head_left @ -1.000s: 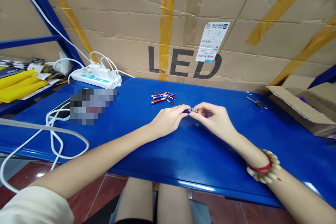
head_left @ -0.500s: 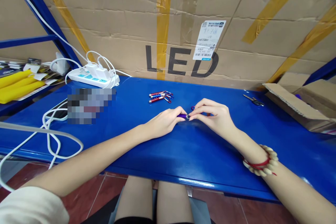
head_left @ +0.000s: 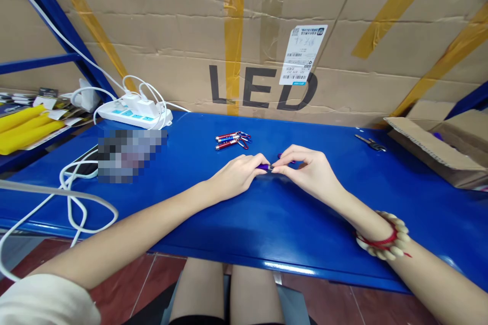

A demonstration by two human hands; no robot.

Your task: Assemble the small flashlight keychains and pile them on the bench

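Observation:
My left hand [head_left: 240, 175] is closed around the purple barrel of a small keychain flashlight [head_left: 263, 167], hiding much of it. The fingertips of my right hand [head_left: 305, 166] pinch the silver end of the same flashlight. A bit of purple carabiner clip [head_left: 279, 155] shows behind my right fingers; I cannot tell how it joins the barrel. Beyond my hands lie three more keychain flashlights [head_left: 229, 139], red and blue with silver ends, side by side on the blue table [head_left: 244, 228], their clips pointing right.
Keys [head_left: 370, 142] lie to the right, near an open cardboard box [head_left: 434, 147]. A white power strip [head_left: 133, 118] with plugs and cables stands at the back left, beside a blurred-out object [head_left: 131, 155]. A large carton marked LED [head_left: 171, 35] walls off the back.
The fingers of my right hand have curled in a little more at the flashlight's silver end. My left hand keeps its hold, and the other flashlights lie as before.

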